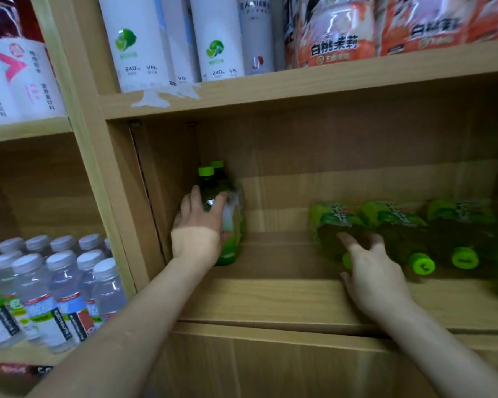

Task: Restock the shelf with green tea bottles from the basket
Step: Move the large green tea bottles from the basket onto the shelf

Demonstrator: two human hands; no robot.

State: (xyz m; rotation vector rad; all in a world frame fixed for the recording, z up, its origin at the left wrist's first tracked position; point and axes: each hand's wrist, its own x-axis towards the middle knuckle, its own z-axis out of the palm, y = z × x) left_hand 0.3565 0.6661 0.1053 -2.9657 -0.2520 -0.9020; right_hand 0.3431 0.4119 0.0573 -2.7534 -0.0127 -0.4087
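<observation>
Head view: my left hand (197, 225) is wrapped around an upright green tea bottle (227, 214) in the shelf's (270, 300) far-left corner, a second standing just behind it. My right hand (368, 271) lies spread, gripping nothing, on the nearest of the lying bottles (397, 225). Through the blur, it seems these could roll off if nudged.

The lower body of the upright green tea bottle (227, 214) was masked by the left hand (197, 228). A second bottle (218, 164) behind it was seen by its cap only. The lying bottles (400, 225) were blurred, labels unreadable; the rightmost was cropped by the frame edge.
</observation>
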